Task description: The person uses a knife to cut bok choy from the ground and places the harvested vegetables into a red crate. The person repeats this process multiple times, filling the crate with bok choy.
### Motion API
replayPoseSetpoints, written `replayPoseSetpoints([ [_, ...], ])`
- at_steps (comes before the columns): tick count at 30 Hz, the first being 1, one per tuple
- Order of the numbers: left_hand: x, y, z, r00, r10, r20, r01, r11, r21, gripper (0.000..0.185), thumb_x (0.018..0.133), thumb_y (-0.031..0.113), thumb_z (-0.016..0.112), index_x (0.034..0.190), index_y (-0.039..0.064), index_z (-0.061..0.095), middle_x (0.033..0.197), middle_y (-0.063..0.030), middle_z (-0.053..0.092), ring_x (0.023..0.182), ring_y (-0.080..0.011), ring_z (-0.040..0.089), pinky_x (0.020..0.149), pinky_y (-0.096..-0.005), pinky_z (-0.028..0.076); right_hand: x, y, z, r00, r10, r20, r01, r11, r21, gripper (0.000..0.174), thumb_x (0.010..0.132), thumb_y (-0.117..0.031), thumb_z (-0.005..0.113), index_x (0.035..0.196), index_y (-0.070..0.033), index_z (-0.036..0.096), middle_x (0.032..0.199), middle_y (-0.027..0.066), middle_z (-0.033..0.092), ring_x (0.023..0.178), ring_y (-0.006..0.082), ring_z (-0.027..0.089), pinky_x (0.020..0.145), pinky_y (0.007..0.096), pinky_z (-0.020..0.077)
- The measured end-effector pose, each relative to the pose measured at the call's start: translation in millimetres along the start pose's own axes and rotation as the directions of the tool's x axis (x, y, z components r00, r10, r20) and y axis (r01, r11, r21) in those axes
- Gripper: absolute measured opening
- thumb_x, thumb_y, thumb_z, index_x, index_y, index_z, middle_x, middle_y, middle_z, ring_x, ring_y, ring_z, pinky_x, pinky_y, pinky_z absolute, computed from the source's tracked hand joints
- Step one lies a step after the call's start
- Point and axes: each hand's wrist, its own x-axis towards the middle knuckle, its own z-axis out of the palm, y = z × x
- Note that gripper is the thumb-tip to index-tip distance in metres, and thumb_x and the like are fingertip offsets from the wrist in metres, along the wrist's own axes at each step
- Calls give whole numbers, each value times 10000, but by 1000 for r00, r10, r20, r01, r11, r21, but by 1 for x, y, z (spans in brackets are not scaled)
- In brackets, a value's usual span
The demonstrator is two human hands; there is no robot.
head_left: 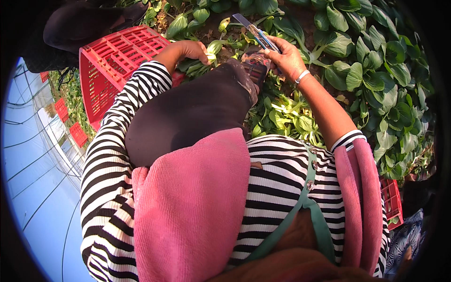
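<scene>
My left hand (192, 50) is closed around a bok choy plant (196, 67), whose green leaves hang below the fingers beside the red crate. Part of the plant is hidden by the hand and my knee. In my right hand (289, 58) is a snap-off utility knife (259, 34), its broad blade pointing up and to the left, away from my body. The blade touches no plant that I can make out. Beneath my right forearm lies a pile of cut bok choy (294, 116), pale stems showing among the leaves.
A red plastic crate (123, 58) leans at my left. Growing bok choy (370, 67) covers the ground on the right. My shoe (256, 67) stands between my hands. Another person's dark-clothed leg (84, 26) is at upper left; patterned cloth (405, 239) and another crate (391, 202) are at lower right.
</scene>
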Motion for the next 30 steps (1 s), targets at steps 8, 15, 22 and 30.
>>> replayPoseSetpoints([
  [8, -68, 78, -24, 765, 627, 143, -498, 718, -486, 387, 748, 280, 699, 986, -22, 647, 757, -126, 682, 637, -178, 683, 643, -285, 582, -50, -36, -46, 988, -30, -150, 78, 945, 319, 444, 841, -186, 768, 1158, -12, 509, 1009, 108, 660, 845, 197, 677, 635, 319, 579],
  [15, -74, 137, 30, 669, 691, 274, -512, 696, -504, 336, 773, 240, 687, 980, -21, 640, 760, -82, 662, 589, -158, 643, 600, -269, 542, -69, -49, -39, 990, -5, -138, 65, 897, 437, 384, 801, -134, 794, 1059, -37, 526, 958, 63, 647, 823, 171, 671, 620, 348, 626],
  [22, -89, 165, 18, 765, 627, -148, -622, 779, 85, 308, 836, 133, 674, 1100, -26, 677, 923, -40, 706, 815, -89, 633, 776, -246, 508, -81, -45, -40, 873, -37, -486, 111, 986, 125, 400, 764, -103, 777, 1059, 4, 529, 889, 80, 647, 720, 172, 662, 514, 314, 587],
  [30, -73, 182, 87, 454, 869, -194, -522, 436, 733, 493, 810, 400, 741, 1150, 55, 648, 1014, -132, 708, 913, -293, 674, 816, -355, 515, -67, -43, -19, 810, -41, -584, 134, 984, 117, 266, 752, -125, 732, 904, -33, 534, 765, 60, 608, 582, 150, 616, 428, 305, 525],
])
